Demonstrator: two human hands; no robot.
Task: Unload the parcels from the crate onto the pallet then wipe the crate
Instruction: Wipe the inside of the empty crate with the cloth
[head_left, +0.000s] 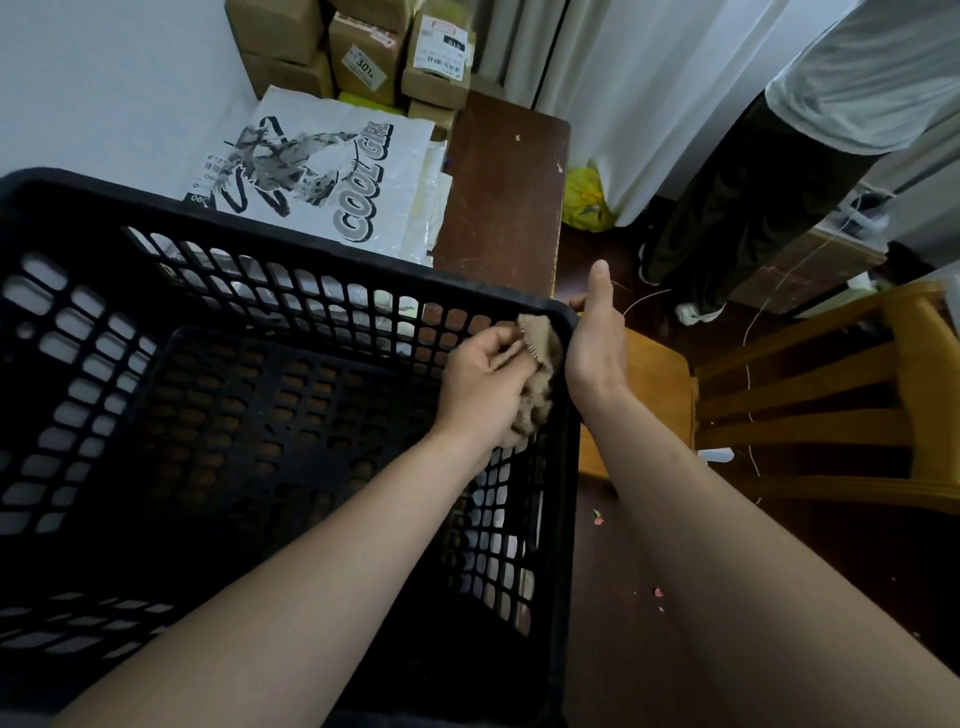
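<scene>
While the L hand (480, 384) reaches down inside the black plastic crate (322, 270), its fingers are bunched round a beige cloth (543, 358) w/ a frayed edge. It presses the cloth against the inner face of the side wall, just below the rim at the far corner. The R hand (595, 338) is right next to it on the outside of that same corner. Only the wall and rim sit btwn the two. Its fingers curl over the rim edge and the thumb sticks out straight, pointing away from the body, so it's clamped on the crate. Both forearms are bare.

The crate's lattice walls and slotted floor spread out to the left of the L hand and back toward the wearer.

Beyond the hands, past the crate's far rim, a white poly mailer (322, 171) printed "COOL GIRL" lies flat. Further off behind it are stacked cardboard boxes (363, 52) w/ shipping labels. These sit on or beside a dark brown wooden board (504, 182), straight ahead of the R thumb.

To the right of the R hand stands a wooden chair (810, 395). Ahead and to the right, another person's legs (737, 218) in dark trousers stand by a pale curtain (623, 78), w/ a yellow bag (584, 200) at its foot.
</scene>
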